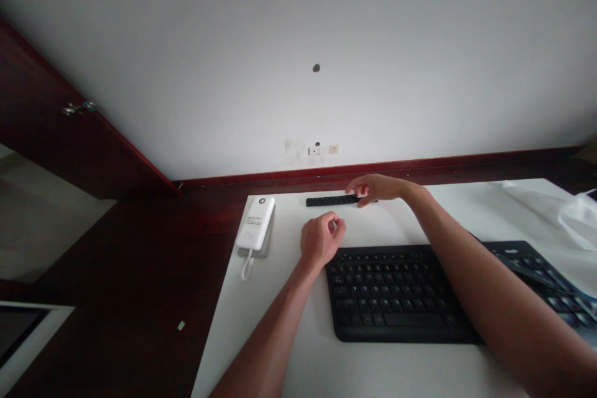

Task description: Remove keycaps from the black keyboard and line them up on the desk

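Your right hand [373, 188] reaches across the keyboard [401, 292] and rests its fingertips on the right end of the black strip [332, 200], though whether it pinches or only touches it is unclear. The strip lies flat near the white table's [261, 336] far edge, long axis running left to right, parallel to the keyboard. Your left hand [321, 240] is curled loosely closed on the table, apparently empty, just beside the keyboard's corner and near the white power bank [255, 224].

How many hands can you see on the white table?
2. The left hand is curled loosely just beyond the black keyboard. The right hand reaches farther, fingers on a thin black strip near the table's far edge.
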{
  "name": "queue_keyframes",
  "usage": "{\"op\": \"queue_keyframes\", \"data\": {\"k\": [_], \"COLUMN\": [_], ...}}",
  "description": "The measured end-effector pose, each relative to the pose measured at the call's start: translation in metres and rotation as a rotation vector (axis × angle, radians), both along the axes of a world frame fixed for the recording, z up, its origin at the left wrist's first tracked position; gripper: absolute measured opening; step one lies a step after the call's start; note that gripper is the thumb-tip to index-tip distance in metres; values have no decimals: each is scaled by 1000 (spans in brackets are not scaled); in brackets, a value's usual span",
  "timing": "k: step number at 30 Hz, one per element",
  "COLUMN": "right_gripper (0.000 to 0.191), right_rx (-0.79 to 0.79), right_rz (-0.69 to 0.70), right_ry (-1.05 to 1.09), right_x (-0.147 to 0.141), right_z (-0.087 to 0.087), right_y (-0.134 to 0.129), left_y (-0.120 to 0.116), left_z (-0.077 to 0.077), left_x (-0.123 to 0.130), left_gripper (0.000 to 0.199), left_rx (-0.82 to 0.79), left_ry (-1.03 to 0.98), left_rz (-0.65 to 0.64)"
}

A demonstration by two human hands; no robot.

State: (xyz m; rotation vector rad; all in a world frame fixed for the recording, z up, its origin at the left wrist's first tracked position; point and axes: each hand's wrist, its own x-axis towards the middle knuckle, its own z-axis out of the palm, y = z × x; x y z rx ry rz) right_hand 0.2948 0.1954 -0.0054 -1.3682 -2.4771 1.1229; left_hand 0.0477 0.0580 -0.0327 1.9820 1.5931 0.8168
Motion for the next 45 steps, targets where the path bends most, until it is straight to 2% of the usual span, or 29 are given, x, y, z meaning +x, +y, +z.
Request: {"op": "queue_keyframes", "data": {"k": [6, 15, 22, 33, 45], "right_gripper": [64, 56, 57, 69, 64], "right_rx": [-31, -31, -39, -81, -68], "right_rz": [3, 8, 11, -15, -41], "right_ry": [-2, 1, -3, -69, -131], "right_x": [9, 9, 8, 39, 35], "right_z": [1, 0, 2, 6, 4], "right_y": [1, 3, 2, 5, 7], "left_y": [0, 1, 1, 0, 1], "left_z": [0, -2, -2, -1, 0], "left_x": [0, 0, -1, -1, -1], "left_gripper": [28, 28, 28, 28, 28], "left_rx": [-6, 11, 6, -2, -19], "left_ry": [-8, -6, 3, 7, 18], "left_rz": [0, -7, -3, -4, -8]}}
